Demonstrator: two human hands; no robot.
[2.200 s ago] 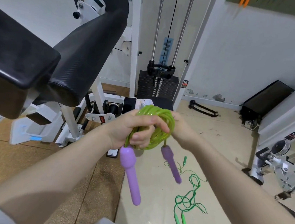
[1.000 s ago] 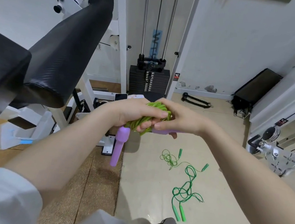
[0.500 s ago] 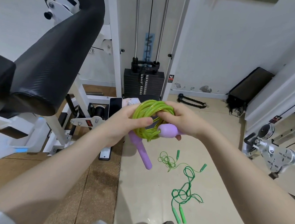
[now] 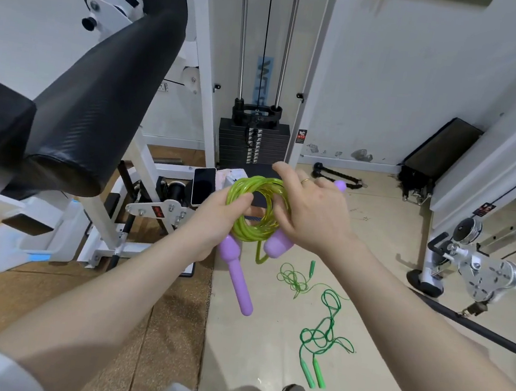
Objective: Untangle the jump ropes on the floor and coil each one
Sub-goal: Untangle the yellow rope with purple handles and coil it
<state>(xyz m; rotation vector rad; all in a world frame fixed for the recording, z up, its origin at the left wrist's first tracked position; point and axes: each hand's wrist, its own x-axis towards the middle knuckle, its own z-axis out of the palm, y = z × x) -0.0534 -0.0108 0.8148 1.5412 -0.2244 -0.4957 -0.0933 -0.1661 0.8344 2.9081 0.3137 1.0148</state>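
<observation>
I see my left hand [image 4: 215,219] gripping the coiled translucent yellow-green plastic jump rope [image 4: 256,209], thumb curled over the coil's left side with the other fingers underneath. One long lilac plastic handle [image 4: 236,275] hangs down from below that hand. My right hand [image 4: 314,214] covers the coil's right side, fingers curled in around the strands; a thin gold ring [image 4: 305,180] sits on one finger. The second lilac handle [image 4: 277,245] pokes out beneath the right palm, and its far tip shows beyond the knuckles. A short loop of rope dangles between the two handles.

On the pale floor [image 4: 250,339] below lies a tangled bright green thin jump rope with green handles [image 4: 319,337], and just beyond it a thinner, paler green tangled cord [image 4: 294,278]; the two appear to touch, though I cannot tell whether they are knotted together.

Behind the coil stands a black weight stack [image 4: 253,143] in a white frame, with a small red-and-black warning sticker [image 4: 302,135] whose text is too small to read. A blue label on the wall behind the cables carries dark letters I cannot make out. A black padded roller [image 4: 100,103] fills the left side.
</observation>
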